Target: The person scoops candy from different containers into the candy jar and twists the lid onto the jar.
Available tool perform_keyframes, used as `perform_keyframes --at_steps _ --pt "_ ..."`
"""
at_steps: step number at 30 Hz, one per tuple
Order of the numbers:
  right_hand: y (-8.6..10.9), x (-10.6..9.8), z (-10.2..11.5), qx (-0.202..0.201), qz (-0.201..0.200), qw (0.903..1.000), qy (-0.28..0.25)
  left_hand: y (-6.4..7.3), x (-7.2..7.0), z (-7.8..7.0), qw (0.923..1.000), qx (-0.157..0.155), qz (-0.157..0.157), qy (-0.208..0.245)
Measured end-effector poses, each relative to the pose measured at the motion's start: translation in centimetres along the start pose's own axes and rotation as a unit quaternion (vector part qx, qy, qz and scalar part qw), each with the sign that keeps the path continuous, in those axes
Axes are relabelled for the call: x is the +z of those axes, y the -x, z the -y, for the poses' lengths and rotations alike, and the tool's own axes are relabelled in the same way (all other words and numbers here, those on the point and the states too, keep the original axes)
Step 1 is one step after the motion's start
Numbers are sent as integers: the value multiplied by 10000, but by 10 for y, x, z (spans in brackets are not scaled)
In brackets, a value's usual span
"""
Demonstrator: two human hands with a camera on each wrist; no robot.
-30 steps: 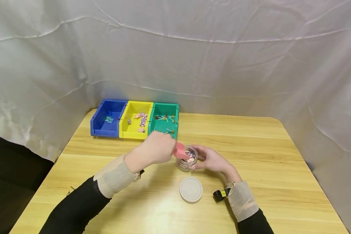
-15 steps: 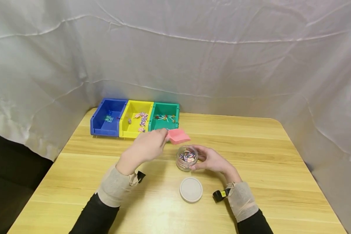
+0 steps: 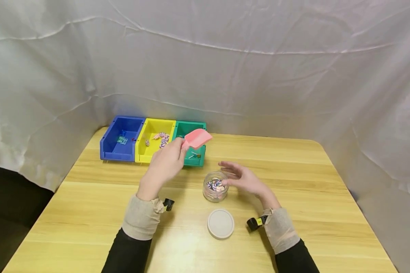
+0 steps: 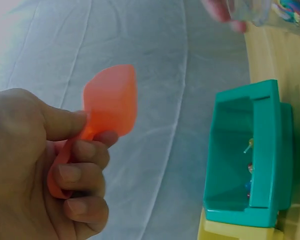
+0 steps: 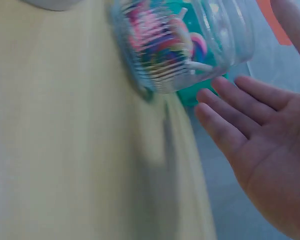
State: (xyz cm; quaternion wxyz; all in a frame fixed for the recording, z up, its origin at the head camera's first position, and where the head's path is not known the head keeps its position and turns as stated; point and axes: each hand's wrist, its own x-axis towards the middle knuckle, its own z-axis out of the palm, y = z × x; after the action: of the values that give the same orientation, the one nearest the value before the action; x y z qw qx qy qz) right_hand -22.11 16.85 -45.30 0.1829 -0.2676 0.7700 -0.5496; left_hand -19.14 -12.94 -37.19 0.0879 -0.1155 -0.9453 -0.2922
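A pink scoop is in my left hand, raised in front of the green bin; the left wrist view shows thumb and fingers curled round its handle, and its bowl looks bare inside. My right hand is beside a clear jar, fingers spread and relaxed. In the right wrist view, a gap shows between most of those fingers and the jar wall. Striped and swirled candy pieces fill part of the open jar. Its round white lid lies flat on the table, nearer to me.
At the back left stand a blue bin with a few bluish pieces, a yellow bin with striped candies, and a green bin with small lollipops. A grey cloth hangs behind the wooden table.
My left hand has lifted the scoop out of the jar's mouth and up toward the green bin. My right hand has let go of the jar, its fingers opening away.
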Motion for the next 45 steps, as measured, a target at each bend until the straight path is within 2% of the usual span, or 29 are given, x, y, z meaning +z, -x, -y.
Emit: perform_keyframes --at_steps 7,12,16,21,28,34,38,40,45 --pt "-22 -9 22 -67 -736 9968 305 1 0 10 9980 -140 -558 255" --pt "-41 -16 36 9 -953 9943 468 0 0 14 9934 -174 -1067 371" --pt "-59 -20 42 247 -1041 9917 714 1 0 14 9912 -260 -1234 391" --pt "-85 -22 47 575 -839 9846 1421 1 2 16 9896 -413 -1330 357" --pt "-123 -23 49 784 -330 9697 2291 -2 3 21 9887 -401 -1406 323" --pt "-142 -22 46 1093 -81 9585 2633 -4 4 23 9896 -381 -1360 284" --pt "-149 -20 43 1307 -53 9591 2509 -4 7 25 9913 -409 -1233 234" --pt "-151 -18 42 1392 -18 9633 2294 -4 9 25 9921 -437 -1157 231" --pt "-156 -10 37 1658 105 9758 1419 -2 12 28 9937 -385 -1048 100"
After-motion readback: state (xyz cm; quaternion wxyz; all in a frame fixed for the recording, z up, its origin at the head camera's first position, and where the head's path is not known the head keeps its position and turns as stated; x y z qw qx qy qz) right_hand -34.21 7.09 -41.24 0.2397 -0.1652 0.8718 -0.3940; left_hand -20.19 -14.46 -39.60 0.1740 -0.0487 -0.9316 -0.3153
